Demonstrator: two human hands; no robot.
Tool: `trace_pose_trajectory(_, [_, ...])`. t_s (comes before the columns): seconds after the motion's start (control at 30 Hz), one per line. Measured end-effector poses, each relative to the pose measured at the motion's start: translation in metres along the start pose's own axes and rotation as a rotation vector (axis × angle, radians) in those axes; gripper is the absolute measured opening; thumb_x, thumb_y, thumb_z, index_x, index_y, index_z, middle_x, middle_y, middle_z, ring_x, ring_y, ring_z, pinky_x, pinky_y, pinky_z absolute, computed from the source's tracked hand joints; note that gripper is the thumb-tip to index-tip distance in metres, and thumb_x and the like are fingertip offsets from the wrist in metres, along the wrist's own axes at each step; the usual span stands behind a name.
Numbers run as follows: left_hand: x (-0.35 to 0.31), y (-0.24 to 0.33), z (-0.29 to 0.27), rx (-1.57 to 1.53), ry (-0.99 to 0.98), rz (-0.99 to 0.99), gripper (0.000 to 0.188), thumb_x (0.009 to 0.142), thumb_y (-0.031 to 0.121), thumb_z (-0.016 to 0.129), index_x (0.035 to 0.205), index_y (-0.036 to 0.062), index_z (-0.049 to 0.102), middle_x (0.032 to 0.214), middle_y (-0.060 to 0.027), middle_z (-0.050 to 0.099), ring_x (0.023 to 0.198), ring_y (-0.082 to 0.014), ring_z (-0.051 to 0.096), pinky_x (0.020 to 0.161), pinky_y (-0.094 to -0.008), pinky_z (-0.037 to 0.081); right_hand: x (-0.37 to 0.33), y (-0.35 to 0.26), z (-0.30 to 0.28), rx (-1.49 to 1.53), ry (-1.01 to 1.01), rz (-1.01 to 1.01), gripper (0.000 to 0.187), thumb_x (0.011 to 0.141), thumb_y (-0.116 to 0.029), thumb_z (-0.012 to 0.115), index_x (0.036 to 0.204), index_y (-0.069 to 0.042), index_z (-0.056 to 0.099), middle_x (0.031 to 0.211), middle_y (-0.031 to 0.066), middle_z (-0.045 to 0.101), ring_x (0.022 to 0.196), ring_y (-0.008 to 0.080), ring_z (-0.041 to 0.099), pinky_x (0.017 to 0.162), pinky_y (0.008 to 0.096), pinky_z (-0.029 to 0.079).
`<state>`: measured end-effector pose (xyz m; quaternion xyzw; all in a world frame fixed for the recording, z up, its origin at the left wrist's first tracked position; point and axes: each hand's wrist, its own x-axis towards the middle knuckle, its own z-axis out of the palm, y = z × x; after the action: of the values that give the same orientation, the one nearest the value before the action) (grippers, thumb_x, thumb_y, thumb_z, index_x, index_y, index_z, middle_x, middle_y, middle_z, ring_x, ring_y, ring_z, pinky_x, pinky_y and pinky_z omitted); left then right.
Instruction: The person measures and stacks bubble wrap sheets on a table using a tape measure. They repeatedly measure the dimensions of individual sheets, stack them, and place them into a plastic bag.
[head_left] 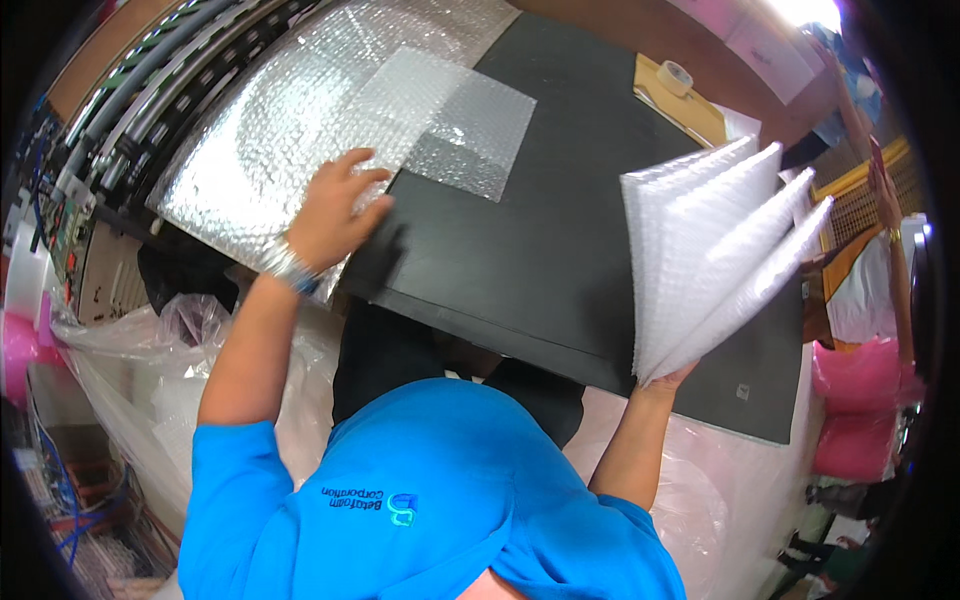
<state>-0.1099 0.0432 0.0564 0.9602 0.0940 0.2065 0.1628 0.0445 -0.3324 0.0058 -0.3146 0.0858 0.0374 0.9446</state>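
My right hand grips several bubble wrap sheets by their lower corner, and they fan out upward above the right side of the dark table mat. Most of that hand's fingers are hidden behind the sheets. My left hand is open, fingers apart, over the edge of a large silvery bubble sheet and holding nothing. Beyond its fingertips a single clear bubble wrap piece lies flat, partly on the silvery sheet and partly on the black mat.
A machine with long rollers borders the table's left side. At the far right, a tape roll rests on brown cardboard. Pink wrapped bundles stand beyond the right edge. Clear plastic film hangs below the table at left.
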Motion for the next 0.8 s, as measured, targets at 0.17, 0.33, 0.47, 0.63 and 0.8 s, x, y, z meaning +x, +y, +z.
trace_pose_trajectory(0.17, [0.049, 0.016, 0.076, 0.345, -0.295, -0.121, 0.04, 0.082, 0.039, 0.051, 0.114, 0.0144, 0.052, 0.117, -0.0144, 0.047, 0.113, -0.0285, 0.042, 0.094, -0.0519, 0.028, 0.013, -0.002, -0.033, 0.195, -0.272, 0.18, 0.046, 0.085, -0.03, 0.04, 0.119, 0.001, 0.044, 0.115, 0.0172, 0.05, 0.104, 0.0323, 0.051, 0.087, 0.0456, 0.044])
trace_pose_trajectory(0.33, [0.05, 0.057, 0.076, 0.019, -0.273, 0.009, 0.03, 0.081, 0.03, 0.053, 0.105, 0.0117, 0.056, 0.089, -0.0131, 0.054, 0.083, -0.0296, 0.055, 0.074, -0.0375, 0.044, 0.013, -0.001, -0.032, 0.093, -0.14, 0.117, 0.045, 0.085, -0.028, 0.041, 0.117, 0.003, 0.044, 0.113, 0.0198, 0.051, 0.098, 0.0327, 0.054, 0.082, 0.0438, 0.048])
trace_pose_trajectory(0.47, [0.074, 0.021, 0.06, 0.071, 0.067, 0.067, 0.037, 0.076, 0.019, 0.059, 0.111, 0.0097, 0.053, 0.104, -0.0165, 0.051, 0.095, -0.0319, 0.052, 0.081, -0.0377, 0.044, 0.009, -0.003, -0.025, 0.039, -0.14, 0.143, 0.045, 0.085, -0.028, 0.04, 0.118, 0.003, 0.044, 0.113, 0.0195, 0.051, 0.098, 0.0329, 0.054, 0.083, 0.0439, 0.047])
trace_pose_trajectory(0.63, [0.092, -0.022, 0.076, 0.458, 0.021, -0.12, 0.062, 0.071, 0.038, 0.063, 0.121, 0.0069, 0.044, 0.119, -0.0196, 0.045, 0.108, -0.0334, 0.047, 0.088, -0.0401, 0.041, 0.021, -0.004, -0.042, 0.25, -0.334, 0.229, 0.044, 0.085, -0.027, 0.042, 0.119, 0.001, 0.044, 0.115, 0.0171, 0.051, 0.101, 0.033, 0.052, 0.085, 0.0456, 0.045])
trace_pose_trajectory(0.8, [0.117, 0.01, 0.058, 0.489, -0.557, -0.369, 0.079, 0.061, 0.058, 0.065, 0.114, 0.0021, 0.049, 0.114, -0.0197, 0.049, 0.105, -0.0337, 0.05, 0.085, -0.0421, 0.042, 0.017, 0.0, -0.031, -0.037, -0.205, 0.229, 0.04, 0.084, -0.026, 0.045, 0.112, 0.002, 0.049, 0.105, 0.017, 0.055, 0.095, 0.0287, 0.055, 0.08, 0.0412, 0.048])
